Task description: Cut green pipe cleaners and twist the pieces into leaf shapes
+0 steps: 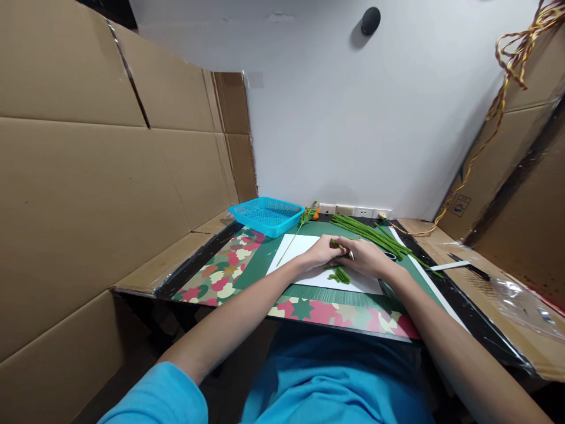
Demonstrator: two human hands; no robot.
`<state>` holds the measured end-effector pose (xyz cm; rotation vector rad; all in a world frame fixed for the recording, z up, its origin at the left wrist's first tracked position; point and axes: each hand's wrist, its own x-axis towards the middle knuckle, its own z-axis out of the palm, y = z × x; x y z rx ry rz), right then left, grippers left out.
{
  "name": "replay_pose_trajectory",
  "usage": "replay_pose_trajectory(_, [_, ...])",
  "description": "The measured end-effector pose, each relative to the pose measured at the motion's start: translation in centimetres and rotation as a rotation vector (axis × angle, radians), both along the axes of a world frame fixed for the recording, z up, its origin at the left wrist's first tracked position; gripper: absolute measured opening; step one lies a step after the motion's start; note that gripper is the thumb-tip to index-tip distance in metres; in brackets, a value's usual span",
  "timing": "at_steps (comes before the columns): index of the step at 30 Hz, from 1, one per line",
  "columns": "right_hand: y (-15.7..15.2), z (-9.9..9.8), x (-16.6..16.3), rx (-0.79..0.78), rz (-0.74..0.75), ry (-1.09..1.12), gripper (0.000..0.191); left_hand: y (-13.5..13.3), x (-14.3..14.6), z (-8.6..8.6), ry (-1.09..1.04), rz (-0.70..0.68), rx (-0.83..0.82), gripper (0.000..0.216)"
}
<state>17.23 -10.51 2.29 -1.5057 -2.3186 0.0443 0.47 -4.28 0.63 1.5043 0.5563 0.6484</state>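
Observation:
My left hand (323, 251) and my right hand (362, 257) meet over a white sheet (304, 242), fingers closed together. A short green pipe cleaner (334, 242) shows between the fingertips of both hands. A small dark spot shows by the right fingers; I cannot make out what it is. Just below the hands, several short green pipe cleaner pieces (339, 275) lie bunched on the sheet. Beyond my right hand rests a bundle of long green pipe cleaners (368, 232). An orange flower with a green stem (308, 217) lies at the sheet's upper left.
A blue plastic basket (267, 215) sits at the back left of the green mat (260, 265). To the right lie a white strip (450, 265), a black tool and a clear plastic bag (525, 303). Cardboard walls (110, 194) flank the table; outlets (344, 209) line the back.

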Motion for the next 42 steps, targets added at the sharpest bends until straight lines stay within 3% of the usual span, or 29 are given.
replay_pose_trajectory(42, [0.21,-0.40,0.22,0.012,0.020,0.003,0.032,-0.08,-0.05,-0.24,0.017,-0.005,0.029,0.015])
